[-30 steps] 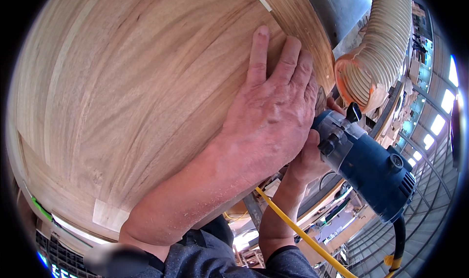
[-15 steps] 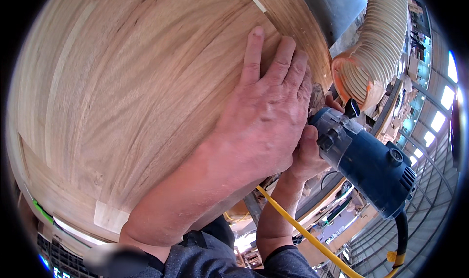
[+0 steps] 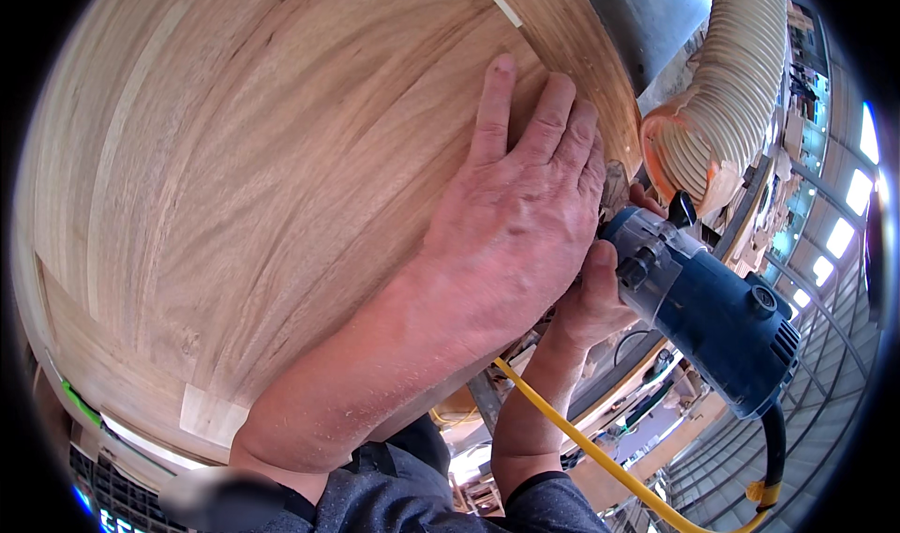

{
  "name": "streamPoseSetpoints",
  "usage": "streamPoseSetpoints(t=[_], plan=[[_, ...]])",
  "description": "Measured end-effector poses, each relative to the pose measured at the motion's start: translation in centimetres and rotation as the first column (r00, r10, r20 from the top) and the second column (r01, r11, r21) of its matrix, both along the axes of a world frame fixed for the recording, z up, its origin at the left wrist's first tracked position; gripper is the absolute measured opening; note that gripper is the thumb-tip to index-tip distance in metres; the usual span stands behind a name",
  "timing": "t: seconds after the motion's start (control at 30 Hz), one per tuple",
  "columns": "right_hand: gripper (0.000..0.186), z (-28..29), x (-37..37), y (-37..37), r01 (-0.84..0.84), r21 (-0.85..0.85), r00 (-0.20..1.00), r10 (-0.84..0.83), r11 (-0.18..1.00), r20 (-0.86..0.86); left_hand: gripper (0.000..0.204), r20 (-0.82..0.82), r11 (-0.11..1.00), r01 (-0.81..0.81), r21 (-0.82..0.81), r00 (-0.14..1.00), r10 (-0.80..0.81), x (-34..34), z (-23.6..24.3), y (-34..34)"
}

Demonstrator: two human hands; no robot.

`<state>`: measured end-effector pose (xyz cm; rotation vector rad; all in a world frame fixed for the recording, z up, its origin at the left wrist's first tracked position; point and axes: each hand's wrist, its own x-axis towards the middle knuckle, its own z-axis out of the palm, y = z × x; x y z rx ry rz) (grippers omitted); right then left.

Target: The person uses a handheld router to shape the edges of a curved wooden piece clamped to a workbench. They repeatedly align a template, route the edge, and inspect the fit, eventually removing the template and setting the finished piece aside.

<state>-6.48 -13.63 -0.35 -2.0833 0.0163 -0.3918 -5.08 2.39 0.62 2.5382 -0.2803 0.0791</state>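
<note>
A broad, light-brown wooden panel (image 3: pixel 253 195) fills the left and middle of the view. My left hand (image 3: pixel 520 205) lies on its face close to the right edge, fingers stretched out and pointing away from me. Beyond that edge, my right hand (image 3: pixel 600 299) grips a blue trim router (image 3: pixel 703 294) near its base; the thumb shows, but most of the fingers are hidden behind the tool. The router's body points out to the right, and its base end is against the panel's edge area, partly covered by my left hand.
A ribbed, cream-coloured dust hose (image 3: pixel 736 83) hangs at upper right, its open orange-rimmed mouth close to the router. A yellow cable (image 3: pixel 581 444) runs below my right forearm toward the router's black cord (image 3: pixel 772 449). A grey metal surface (image 3: pixel 647 22) lies beyond the panel's far corner.
My left hand and the router in my right hand have shifted slightly to the right. Both grips look the same.
</note>
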Motion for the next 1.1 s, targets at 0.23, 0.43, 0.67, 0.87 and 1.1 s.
streamPoseSetpoints(t=[0.23, 0.43, 0.67, 0.87, 1.1], plan=[[0.089, 0.01, 0.29, 0.21, 0.015, -0.004, 1.000, -0.015, 1.000, 0.020, 0.052, 0.013, 1.000, -0.010, 0.018, 1.000, 0.010, 0.02, -0.16, -0.12], [0.086, -0.12, 0.29, 0.19, 0.036, 0.027, 0.999, -0.036, 0.999, 0.000, 0.052, 0.049, 0.998, -0.052, 0.040, 0.998, 0.050, -0.05, -0.53, -0.50], [0.085, -0.24, 0.62, 0.29, 0.043, 0.066, 0.999, -0.044, 0.997, 0.011, 0.054, 0.056, 0.997, -0.043, 0.057, 0.998, 0.040, -0.03, -0.65, -0.66], [0.087, -0.14, 0.70, 0.47, 0.034, 0.060, 0.999, -0.035, 0.998, 0.009, 0.055, 0.059, 0.995, -0.052, 0.080, 0.997, 0.047, -0.21, -0.72, -0.68], [0.088, -0.03, 0.79, 0.13, 0.032, 0.024, 0.999, -0.032, 0.999, 0.000, 0.054, 0.052, 0.995, -0.045, 0.094, 0.998, 0.040, -0.13, -0.53, -0.61]])
